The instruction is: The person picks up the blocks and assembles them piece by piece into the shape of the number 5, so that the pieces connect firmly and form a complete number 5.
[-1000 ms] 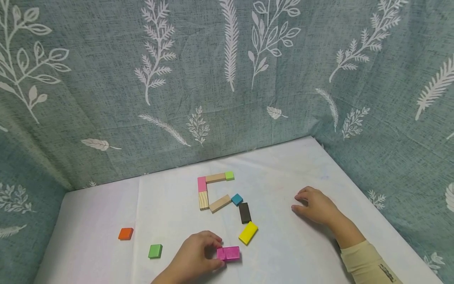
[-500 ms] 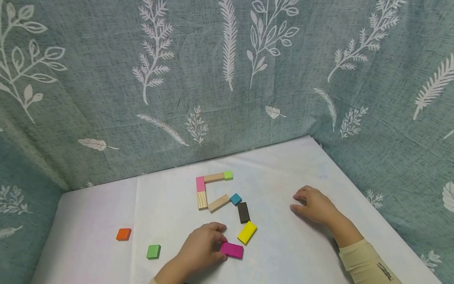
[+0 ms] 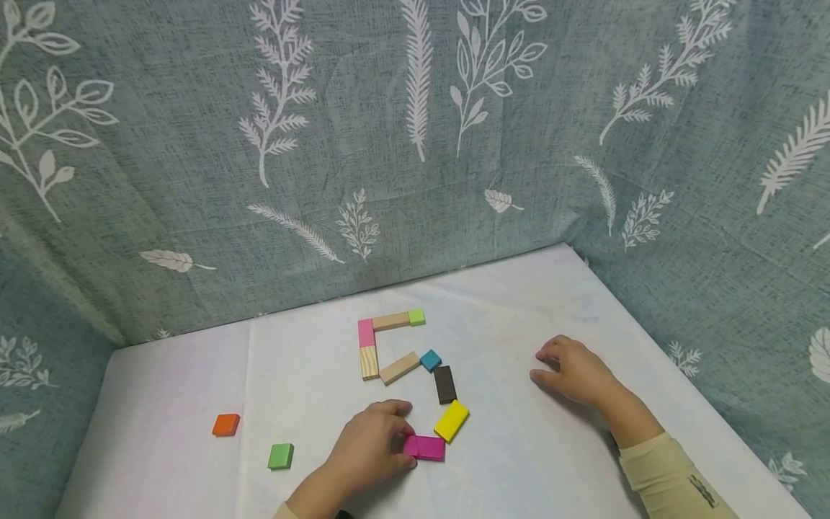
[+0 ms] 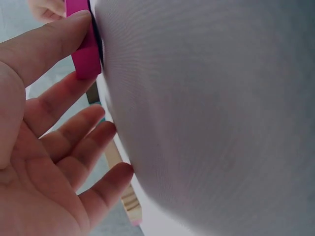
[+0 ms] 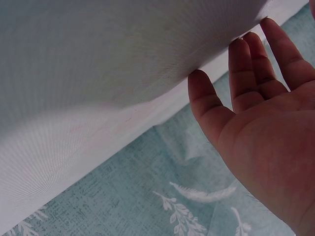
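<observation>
My left hand (image 3: 368, 448) pinches a magenta block (image 3: 428, 448) by its left end, thumb on the near side and index finger on the far side. In the left wrist view the thumb presses that magenta block (image 4: 87, 54) while the other fingers spread loosely. The block's right end lies close to a yellow block (image 3: 452, 421). Beyond it a dark brown block (image 3: 445, 385), a blue square (image 3: 431, 360) and a plain wood block (image 3: 400, 367) form a curve. My right hand (image 3: 573, 373) rests on the cloth at the right, fingers loosely bent, holding nothing.
A wood-grain block (image 3: 369, 362), a pink block (image 3: 366, 332), another plain wood block (image 3: 391, 321) and a light green square (image 3: 416, 317) continue the outline. Off to the left lie an orange block (image 3: 225, 424) and a green square (image 3: 281, 455). A patterned curtain (image 3: 389, 144) encloses the white-covered table.
My left hand has moved the magenta block slightly right and away from me, toward the yellow block's near end, turning it a little. The right hand has stayed in place.
</observation>
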Demonstrator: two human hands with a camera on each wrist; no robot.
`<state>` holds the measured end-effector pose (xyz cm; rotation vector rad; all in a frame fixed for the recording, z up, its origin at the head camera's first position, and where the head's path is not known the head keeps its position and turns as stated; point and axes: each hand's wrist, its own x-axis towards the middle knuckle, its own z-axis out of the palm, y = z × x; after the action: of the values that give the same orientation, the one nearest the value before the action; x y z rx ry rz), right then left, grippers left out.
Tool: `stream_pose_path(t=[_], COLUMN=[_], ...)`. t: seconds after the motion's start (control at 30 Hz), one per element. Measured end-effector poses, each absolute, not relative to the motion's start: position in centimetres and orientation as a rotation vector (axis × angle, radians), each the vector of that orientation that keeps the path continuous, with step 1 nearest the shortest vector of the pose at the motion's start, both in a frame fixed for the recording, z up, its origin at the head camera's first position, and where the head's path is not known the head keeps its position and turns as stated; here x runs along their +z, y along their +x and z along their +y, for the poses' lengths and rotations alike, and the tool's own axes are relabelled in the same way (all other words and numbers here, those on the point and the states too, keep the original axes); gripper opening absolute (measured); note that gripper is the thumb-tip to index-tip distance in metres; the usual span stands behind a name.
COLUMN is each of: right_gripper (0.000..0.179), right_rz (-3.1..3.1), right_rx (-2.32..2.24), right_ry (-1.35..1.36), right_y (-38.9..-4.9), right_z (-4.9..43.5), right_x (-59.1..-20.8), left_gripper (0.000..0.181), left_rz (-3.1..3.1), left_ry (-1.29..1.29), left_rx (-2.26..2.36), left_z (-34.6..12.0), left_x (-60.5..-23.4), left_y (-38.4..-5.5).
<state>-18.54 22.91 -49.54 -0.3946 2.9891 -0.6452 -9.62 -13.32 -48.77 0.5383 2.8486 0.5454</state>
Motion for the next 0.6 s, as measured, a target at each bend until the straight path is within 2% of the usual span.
stream_pose_path(t=[0.6], right_gripper=[0.038], right_rz=[2.992], right_rx=[-0.636], right_ry=[-0.401], right_y=[-18.46], right_z=[22.75], right_x=[-49.4], left_gripper=[0.032], left_rz=[2.847], left_ry=[0.568], left_rx=[0.533], left_z=[-13.14], left_x=[-48.81], left_y=[-9.55])
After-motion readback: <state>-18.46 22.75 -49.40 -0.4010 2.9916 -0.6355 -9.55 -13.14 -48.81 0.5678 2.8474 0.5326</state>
